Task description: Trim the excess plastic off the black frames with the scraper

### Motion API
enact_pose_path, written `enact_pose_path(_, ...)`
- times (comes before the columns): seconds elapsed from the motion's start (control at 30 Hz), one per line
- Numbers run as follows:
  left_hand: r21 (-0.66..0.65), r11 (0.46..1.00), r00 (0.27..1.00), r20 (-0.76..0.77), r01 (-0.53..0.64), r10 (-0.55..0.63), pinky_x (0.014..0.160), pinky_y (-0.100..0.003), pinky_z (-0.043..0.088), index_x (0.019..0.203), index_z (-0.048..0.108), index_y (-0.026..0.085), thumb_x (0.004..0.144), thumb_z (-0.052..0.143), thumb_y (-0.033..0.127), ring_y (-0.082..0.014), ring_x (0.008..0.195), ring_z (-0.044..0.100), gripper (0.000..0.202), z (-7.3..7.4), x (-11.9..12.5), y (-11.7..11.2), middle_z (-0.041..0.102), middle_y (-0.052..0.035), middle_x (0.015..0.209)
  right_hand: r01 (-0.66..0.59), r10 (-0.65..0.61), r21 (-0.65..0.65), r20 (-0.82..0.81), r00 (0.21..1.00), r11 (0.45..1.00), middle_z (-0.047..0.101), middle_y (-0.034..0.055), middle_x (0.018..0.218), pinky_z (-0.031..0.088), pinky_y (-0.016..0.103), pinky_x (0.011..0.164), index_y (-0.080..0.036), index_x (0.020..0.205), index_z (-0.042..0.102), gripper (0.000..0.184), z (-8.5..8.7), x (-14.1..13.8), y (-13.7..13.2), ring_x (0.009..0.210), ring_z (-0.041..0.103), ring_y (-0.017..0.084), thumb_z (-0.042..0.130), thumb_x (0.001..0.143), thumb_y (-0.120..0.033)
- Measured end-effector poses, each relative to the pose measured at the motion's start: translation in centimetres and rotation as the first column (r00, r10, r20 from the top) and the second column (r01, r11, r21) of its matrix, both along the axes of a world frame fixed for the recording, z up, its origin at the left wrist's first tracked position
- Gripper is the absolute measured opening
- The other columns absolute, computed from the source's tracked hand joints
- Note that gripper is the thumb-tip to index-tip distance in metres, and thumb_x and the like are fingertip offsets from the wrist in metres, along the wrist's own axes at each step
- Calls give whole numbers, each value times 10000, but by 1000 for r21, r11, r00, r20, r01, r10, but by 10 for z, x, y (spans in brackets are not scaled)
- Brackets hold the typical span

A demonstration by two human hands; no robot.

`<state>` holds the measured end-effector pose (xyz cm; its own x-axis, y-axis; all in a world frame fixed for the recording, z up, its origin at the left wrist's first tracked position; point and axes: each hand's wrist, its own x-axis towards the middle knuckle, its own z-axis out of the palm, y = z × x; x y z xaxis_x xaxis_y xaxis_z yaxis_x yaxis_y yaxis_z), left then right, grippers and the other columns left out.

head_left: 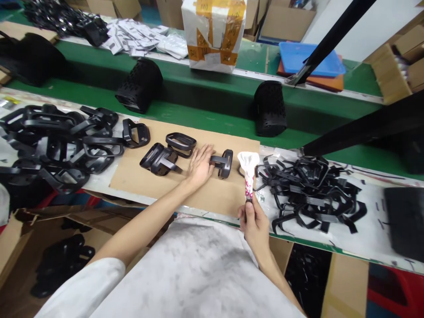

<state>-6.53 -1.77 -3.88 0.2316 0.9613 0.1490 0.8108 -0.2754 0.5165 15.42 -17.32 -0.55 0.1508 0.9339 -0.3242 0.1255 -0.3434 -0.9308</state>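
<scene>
My left hand lies with its fingers stretched out over the cardboard sheet. Its thumb side touches the bar of a black plastic frame, and the palm may hide more of that part. My right hand is closed around the handle of a hammer-like tool, its head wrapped in white and a pink pattern along its neck. The tool points away from me, over the sheet's right end. Left of my left hand are an oval black frame and black frames with a protruding strip.
A heap of black frames covers the bench's left side. Bent black strips are piled on the right. Black perforated housings stand on the green belt. A dark post slants in from the right.
</scene>
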Motion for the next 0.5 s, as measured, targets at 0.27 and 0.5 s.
enact_pose_path(0.27, 20, 1000, 1000, 9, 8, -8, 1373, -549, 217, 1471, 550, 177, 931, 488, 171, -261, 1624, 347, 543, -4, -2, -1, 461, -109, 1693, -51, 47, -94, -44, 998, 994, 583, -31, 696, 320, 245, 380, -187, 1512, 613, 692, -1, 1, 3, 444, 373, 112, 570, 1012, -663)
enact_pose_path(0.5, 22, 1000, 999, 30, 14, -15, 1376, -548, 201, 1474, 553, 170, 935, 492, 188, -261, 1628, 338, 542, -6, -2, 0, 455, -108, 1696, -178, 178, -104, -7, 984, 979, 608, -9, 640, 334, 264, 381, -195, 1422, 704, 629, -3, 2, 4, 442, 407, 141, 607, 993, -645)
